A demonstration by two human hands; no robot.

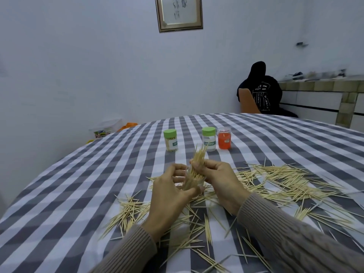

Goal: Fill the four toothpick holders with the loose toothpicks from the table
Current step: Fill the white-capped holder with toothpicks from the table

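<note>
Four holders are the goal, and the one in hand is a clear holder [192, 181] tilted between the person's hands above the checked tablecloth [78, 194]. The left hand [169, 194] curls its fingers and thumb round the holder's lower body, while the right hand [214, 180] pinches a bundle of toothpicks [199, 156] whose lower ends already sit inside the mouth and whose tips fan out above it. Three more holders stand farther back: a green-lidded one packed with picks [171, 140], a green-lidded one that looks nearly empty [209, 139], and a red one [224, 138] just beside it. Loose toothpicks [279, 180] lie scattered widely to the right and in front of the sleeves.

To do this step well, the person would likely keep the bundle parallel and gathered tight at the pinch, so that no stray tip catches the rim. Tipping the holder toward upright as the picks slide down should let them settle (a gentle shake may help them pack). The left grip seems best kept low and firm, since the smooth plastic could slip, and the right fingers should probably loosen only once the ends reach the bottom
</note>
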